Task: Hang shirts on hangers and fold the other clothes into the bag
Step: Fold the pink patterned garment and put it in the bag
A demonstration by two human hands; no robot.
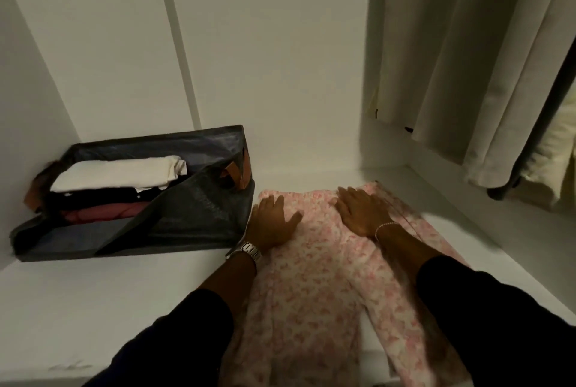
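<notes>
Pink floral garment (314, 286) lengthwise away from camera, left hand (271, 224) and right hand (361, 210) flat, fingers spread.

The pink floral garment (314, 271) looks soft, matt cloth. The dark bag (193, 215) is faintly sheened fabric with brown leather-like handles (238, 173). The shelf (93, 302) is smooth matt white.
</notes>
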